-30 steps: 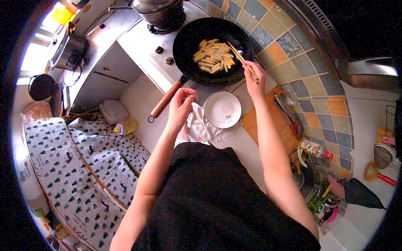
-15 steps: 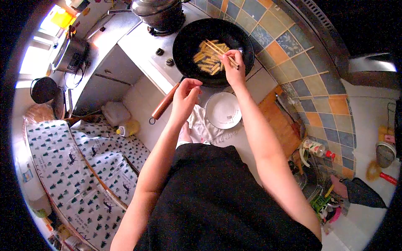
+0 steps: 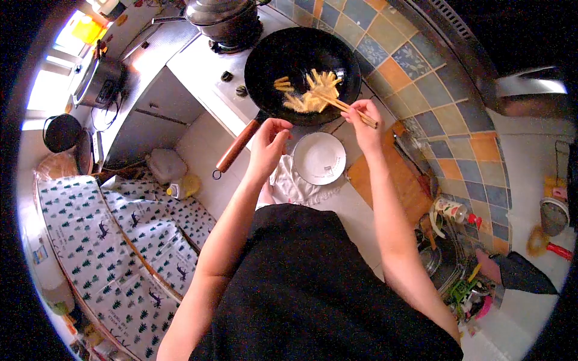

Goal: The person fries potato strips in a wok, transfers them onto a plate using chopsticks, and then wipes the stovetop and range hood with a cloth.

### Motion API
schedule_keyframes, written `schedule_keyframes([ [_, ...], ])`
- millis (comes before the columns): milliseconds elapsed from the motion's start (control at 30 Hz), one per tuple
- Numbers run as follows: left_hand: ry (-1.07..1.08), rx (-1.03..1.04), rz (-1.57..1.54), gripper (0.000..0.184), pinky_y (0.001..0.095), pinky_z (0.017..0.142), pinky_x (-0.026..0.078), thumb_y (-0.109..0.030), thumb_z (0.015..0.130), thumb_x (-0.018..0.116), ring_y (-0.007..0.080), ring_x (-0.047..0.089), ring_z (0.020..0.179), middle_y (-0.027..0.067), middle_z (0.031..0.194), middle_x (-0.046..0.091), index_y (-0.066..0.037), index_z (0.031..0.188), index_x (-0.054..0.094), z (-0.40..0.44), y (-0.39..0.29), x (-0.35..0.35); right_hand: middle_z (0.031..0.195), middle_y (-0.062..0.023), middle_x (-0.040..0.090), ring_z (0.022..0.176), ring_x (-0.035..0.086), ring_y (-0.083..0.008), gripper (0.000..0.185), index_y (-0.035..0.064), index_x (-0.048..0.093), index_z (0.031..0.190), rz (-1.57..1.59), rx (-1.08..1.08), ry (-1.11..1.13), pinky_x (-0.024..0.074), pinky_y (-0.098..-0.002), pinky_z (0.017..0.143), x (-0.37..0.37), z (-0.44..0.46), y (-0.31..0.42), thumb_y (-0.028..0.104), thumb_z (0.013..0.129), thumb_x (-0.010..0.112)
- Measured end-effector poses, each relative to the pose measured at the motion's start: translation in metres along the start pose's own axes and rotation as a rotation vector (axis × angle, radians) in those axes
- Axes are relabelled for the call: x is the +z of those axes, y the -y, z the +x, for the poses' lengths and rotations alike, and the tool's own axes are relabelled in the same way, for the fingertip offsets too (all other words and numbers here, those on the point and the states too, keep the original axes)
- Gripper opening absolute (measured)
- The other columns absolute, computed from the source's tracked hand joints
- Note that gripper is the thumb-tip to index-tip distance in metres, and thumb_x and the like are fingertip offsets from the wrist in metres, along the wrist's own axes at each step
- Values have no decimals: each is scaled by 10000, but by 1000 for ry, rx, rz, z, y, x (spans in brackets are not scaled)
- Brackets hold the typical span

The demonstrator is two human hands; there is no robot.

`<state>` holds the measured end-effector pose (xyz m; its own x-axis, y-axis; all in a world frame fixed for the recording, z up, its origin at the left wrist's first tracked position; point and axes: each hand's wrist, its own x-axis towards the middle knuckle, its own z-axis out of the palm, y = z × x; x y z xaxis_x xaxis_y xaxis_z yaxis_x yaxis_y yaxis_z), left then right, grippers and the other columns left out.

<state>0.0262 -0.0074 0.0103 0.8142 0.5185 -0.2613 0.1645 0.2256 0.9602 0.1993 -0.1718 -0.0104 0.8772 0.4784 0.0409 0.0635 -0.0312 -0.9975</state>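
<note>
My right hand is shut on a pair of wooden chopsticks. Their tips reach into a pile of pale yellow strips that look like potato fries, gathered at the near right of a black wok. A few strips lie apart to the left. My left hand hovers empty beside the wok's brown wooden handle, fingers loosely curled with a gap to the thumb. Below the wok, between my forearms, a white plate stands near a crumpled white cloth.
A lidded dark pot sits on the burner left of the wok. Right of the plate lies a wooden cutting board. A bottle with a red cap is by the tiled wall. A patterned cloth covers something at left.
My right hand has moved right and toward me with the chopsticks. The strips, spread out before, are now bunched at the wok's near right. My left hand has hardly moved.
</note>
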Motion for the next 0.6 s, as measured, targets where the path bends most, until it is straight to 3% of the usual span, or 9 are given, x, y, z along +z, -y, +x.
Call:
schedule_keyframes([
  [167, 17, -28, 11, 128, 195, 511, 407, -77, 849, 502, 60, 508, 647, 21, 800, 565, -37, 966, 537, -1, 2, 0, 905, -89, 604, 870, 628, -172, 112, -2, 529, 928, -69, 6, 41, 503, -248, 730, -31, -13, 34, 92, 901, 474],
  [267, 10, 17, 18, 120, 177, 434, 342, -92, 859, 504, 41, 427, 490, 2, 756, 575, -84, 975, 535, 0, 9, 0, 950, -105, 597, 902, 617, -178, 173, -7, 506, 982, -76, -69, 5, 495, -261, 765, -41, -12, 34, 145, 929, 444],
  [367, 20, 18, -1, 131, 176, 435, 340, -90, 858, 503, 41, 424, 489, 0, 754, 573, -84, 984, 537, -2, 5, 2, 990, -107, 585, 918, 609, -181, 204, -2, 467, 1050, -173, -136, -15, 486, -262, 780, -45, -6, 25, 167, 940, 441],
  [467, 28, -20, -2, 138, 194, 514, 403, -82, 845, 509, 54, 493, 627, 18, 794, 562, -43, 974, 535, -4, -1, 0, 902, -77, 601, 867, 609, -156, 152, 16, 500, 1003, -221, -216, -47, 482, -264, 738, -41, 3, 5, 141, 918, 482],
  [600, -4, 10, 16, 140, 177, 439, 339, -88, 849, 507, 38, 424, 501, -3, 753, 574, -85, 985, 540, -3, 5, -1, 870, -61, 639, 822, 608, -126, 155, 17, 580, 984, -312, -184, -71, 476, -248, 722, -29, 3, 8, 128, 888, 529],
])
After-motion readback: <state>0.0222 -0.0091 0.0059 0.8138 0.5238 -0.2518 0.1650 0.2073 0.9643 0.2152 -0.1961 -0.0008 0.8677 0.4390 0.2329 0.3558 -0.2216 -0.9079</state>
